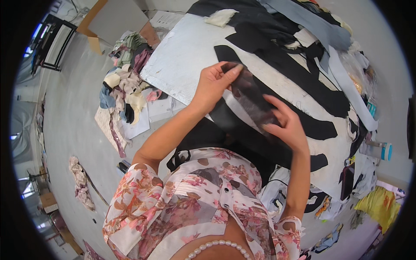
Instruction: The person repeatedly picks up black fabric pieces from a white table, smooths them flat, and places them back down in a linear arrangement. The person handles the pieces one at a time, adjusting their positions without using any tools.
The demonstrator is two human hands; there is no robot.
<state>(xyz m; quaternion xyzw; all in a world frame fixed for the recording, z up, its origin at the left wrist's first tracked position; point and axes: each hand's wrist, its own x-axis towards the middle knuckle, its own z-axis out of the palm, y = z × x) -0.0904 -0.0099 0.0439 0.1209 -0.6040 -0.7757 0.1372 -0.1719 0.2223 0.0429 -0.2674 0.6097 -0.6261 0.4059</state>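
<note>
The fabric strip (251, 97) is sheer dark brown. The blouse (190, 203) is white with pink-and-brown flowers. The table (182, 56) is grey-white.

The near-left part of the worktop (182, 56) lies bare, so a hand could pass freely there, up to its left edge. To the right, long black fabric strips (299, 73) cross the surface and crowd it. The far edge is blocked by a heap of black and grey-blue cloth (303, 26). Both hands, left hand (213, 84) and right hand (288, 125), hold a sheer dark piece (251, 93) above the strips, filling the middle. On the floor left of the worktop, a scrap pile (125, 82) narrows the way.
</note>
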